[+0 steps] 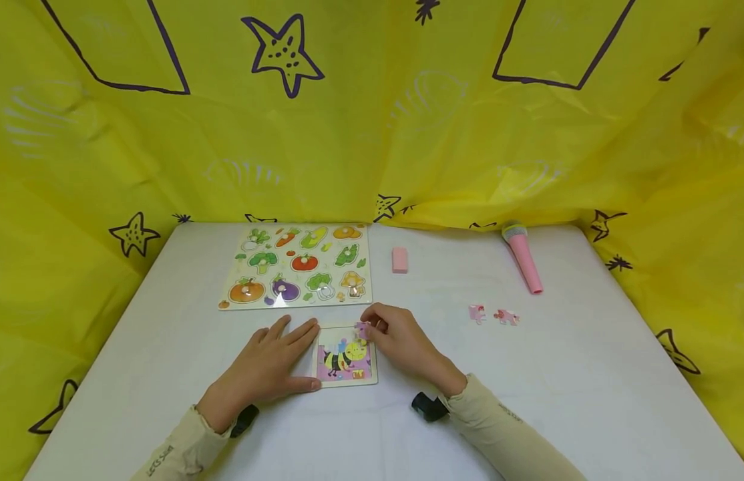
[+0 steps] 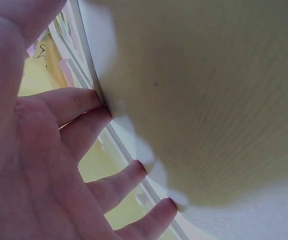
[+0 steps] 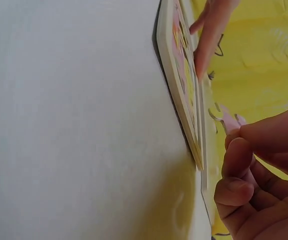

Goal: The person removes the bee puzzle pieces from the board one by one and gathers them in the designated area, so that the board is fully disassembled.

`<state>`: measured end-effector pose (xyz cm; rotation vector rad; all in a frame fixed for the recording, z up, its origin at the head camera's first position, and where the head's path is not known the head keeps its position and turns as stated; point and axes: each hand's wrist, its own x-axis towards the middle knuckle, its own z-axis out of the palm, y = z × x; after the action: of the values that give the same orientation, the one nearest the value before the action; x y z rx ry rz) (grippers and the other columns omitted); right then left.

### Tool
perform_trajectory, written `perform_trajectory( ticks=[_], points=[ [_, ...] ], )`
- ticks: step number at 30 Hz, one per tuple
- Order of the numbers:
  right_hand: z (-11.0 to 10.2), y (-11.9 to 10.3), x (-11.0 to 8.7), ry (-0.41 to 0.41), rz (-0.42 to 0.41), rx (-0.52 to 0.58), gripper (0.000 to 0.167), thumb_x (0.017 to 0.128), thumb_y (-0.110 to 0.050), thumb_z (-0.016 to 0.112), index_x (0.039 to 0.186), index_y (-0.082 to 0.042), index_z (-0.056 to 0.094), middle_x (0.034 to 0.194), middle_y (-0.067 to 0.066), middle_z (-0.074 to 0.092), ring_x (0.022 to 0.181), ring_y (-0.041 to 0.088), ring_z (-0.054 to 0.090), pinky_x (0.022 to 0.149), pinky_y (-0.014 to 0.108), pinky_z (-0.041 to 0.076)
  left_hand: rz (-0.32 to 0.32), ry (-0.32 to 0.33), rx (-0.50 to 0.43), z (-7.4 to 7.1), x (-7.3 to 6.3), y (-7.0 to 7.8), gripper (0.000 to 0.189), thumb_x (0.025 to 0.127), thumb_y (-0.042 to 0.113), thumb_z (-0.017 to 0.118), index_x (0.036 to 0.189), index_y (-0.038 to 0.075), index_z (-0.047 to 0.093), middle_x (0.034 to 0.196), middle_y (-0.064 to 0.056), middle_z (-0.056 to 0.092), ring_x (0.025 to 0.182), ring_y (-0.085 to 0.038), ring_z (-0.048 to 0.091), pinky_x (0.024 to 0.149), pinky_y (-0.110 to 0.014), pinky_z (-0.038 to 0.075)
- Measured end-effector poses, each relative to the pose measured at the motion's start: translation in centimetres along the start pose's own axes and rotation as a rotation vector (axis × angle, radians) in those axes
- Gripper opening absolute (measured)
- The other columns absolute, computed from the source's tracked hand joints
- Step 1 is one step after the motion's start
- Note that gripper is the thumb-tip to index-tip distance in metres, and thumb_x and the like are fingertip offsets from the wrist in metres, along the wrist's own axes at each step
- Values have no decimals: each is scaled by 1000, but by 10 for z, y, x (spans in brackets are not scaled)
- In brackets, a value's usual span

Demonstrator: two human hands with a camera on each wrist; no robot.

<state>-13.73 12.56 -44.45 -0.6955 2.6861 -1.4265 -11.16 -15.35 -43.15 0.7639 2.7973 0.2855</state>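
Observation:
A small square jigsaw puzzle with a bee picture lies in its pale frame on the table. My left hand is spread along its left side, thumb and fingertips touching the frame and tabletop. Between thumb and finger, my right hand pinches a pink puzzle piece over the puzzle's upper right corner. Part of the upper area of the frame shows bare board. Two loose puzzle pieces, one pink and one pink and red, lie to the right of my right hand.
Behind the small puzzle lies a vegetable peg board. A pink block sits beside it, and a pink toy microphone lies at the back right. A yellow patterned curtain surrounds the white table.

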Motion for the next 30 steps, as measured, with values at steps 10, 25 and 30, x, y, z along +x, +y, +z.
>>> perform_trajectory(
  ticks=[10,25,30],
  points=[
    [-32,17,-15,108,71,-5,11,99,1,73,106,-7,76,87,-4,68,75,14,58,68,27,50,3,-7,-10,-3,-1,2,97,91,63,77,165,10,43,171,-4,38,155,-50,28,115,-72,32],
    [-87,42,-45,247,144,-114,13,97,3,74,105,-7,78,84,0,66,76,18,56,66,26,47,-13,-16,-18,1,0,0,98,91,64,77,166,11,42,172,-4,37,156,-50,26,116,-72,30],
    [-108,47,-57,288,189,-142,12,99,2,72,108,-4,77,90,4,70,79,19,57,67,25,47,-8,-11,-11,1,1,-1,97,92,64,77,166,11,42,172,-4,37,156,-50,26,116,-72,30]
  ],
)
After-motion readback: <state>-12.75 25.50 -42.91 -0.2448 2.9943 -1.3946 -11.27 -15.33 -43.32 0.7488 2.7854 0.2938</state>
